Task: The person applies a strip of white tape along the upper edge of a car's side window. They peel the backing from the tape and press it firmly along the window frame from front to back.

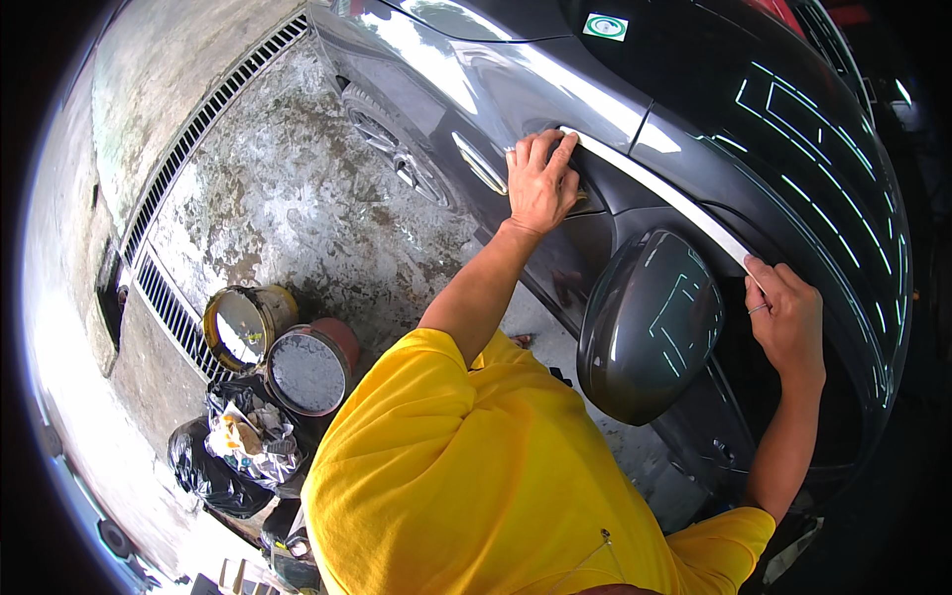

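A long, narrow whitish strip [674, 199] runs along the roof-side edge above the side window of a dark grey car [555, 79]. Whether it is tape or a trim piece I cannot tell. At its far end my left hand [543, 183] is closed, thumb and fingers pinching the strip against the bodywork. My right hand [786, 317], wearing a ring, grips the near end with bent fingers. Between my two arms sits the car's dark, glossy side mirror [650, 327]. A light-coloured vent-like piece [480, 164] on the fender lies just left of my left hand.
The windscreen [734, 69] carries a green and white sticker [605, 27]. On the stained concrete floor [268, 159] stand two used buckets [248, 322] [309, 369] beside black rubbish bags [213, 466]. A metal drain grate [178, 312] crosses the floor at left. The car's front wheel [387, 139] shows beyond.
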{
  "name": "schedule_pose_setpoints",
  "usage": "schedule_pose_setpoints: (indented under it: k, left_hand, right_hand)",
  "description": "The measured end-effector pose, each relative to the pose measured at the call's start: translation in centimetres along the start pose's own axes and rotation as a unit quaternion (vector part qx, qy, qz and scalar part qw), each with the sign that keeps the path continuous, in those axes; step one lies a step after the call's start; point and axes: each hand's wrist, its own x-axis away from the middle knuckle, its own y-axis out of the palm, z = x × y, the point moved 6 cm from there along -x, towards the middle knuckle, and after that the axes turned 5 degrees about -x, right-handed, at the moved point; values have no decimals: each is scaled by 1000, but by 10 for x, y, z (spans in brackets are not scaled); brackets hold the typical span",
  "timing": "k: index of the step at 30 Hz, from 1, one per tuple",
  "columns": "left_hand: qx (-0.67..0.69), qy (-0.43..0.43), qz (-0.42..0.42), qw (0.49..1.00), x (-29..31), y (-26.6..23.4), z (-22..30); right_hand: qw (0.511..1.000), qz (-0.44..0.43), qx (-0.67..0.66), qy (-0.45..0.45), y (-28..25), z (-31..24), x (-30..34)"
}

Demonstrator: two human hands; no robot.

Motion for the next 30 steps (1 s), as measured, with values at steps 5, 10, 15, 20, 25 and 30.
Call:
schedule_pose_setpoints:
  k: [5,10,15,20,25,30]
  left_hand:
    - [8,6,3,1000,-1,1,0]
    - [7,19,-8,1000,-4,0,0]
    - [5,59,-10,998,-6,0,7]
    - [40,118,-32,992,-5,-1,33]
    - [54,98,-38,993,-4,1,34]
    - [53,97,-38,993,-4,4,33]
  right_hand:
    - [1000,8,-6,-7,1,1,0]
    - [1000,-7,-1,5,4,4,1]
    - [1000,-4,-8,13,8,10,4]
    - [1000,-4,-11,7,4,8,6]
    - [999,2,-32,-24,2,2,14]
    - [998,-8,-52,-23,6,5,22]
